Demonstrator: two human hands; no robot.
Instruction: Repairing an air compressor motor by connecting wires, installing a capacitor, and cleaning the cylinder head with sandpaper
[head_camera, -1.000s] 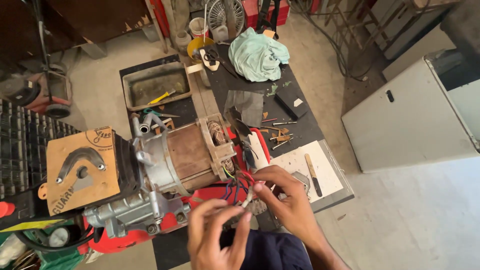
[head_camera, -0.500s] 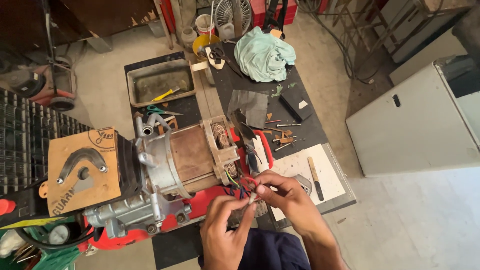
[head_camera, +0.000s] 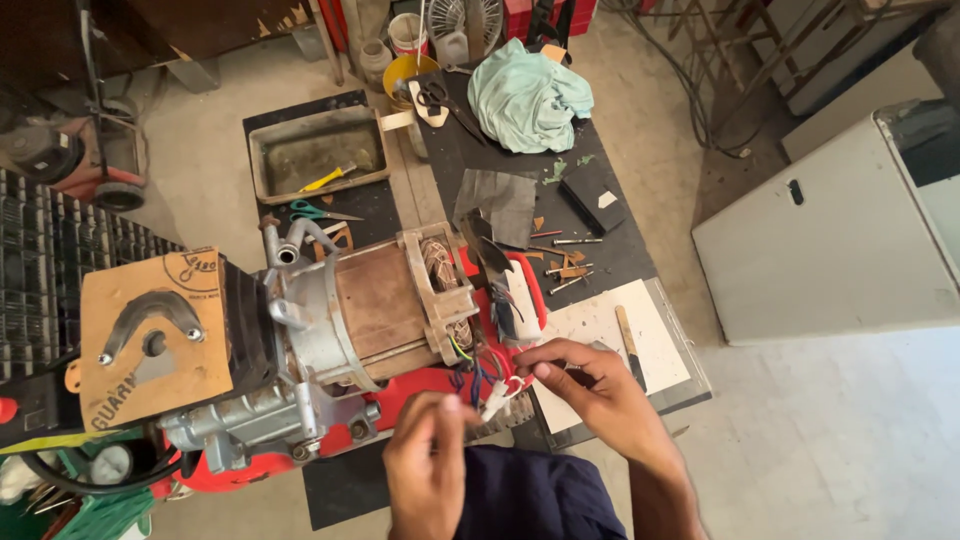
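Both hands pinch the white connector (head_camera: 497, 398) on the coloured wires (head_camera: 470, 365); my left hand (head_camera: 428, 462) grips its lower end, my right hand (head_camera: 590, 385) its upper; it hangs just beside the motor (head_camera: 375, 305)'s open end, above the red frame (head_camera: 420, 385); scissors (head_camera: 318, 212) and a metal tray (head_camera: 262, 160) lie beyond.

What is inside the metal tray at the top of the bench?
The metal tray holds a yellow-handled tool lying on its dirty floor. Nothing else shows clearly; grime may hide small bits.
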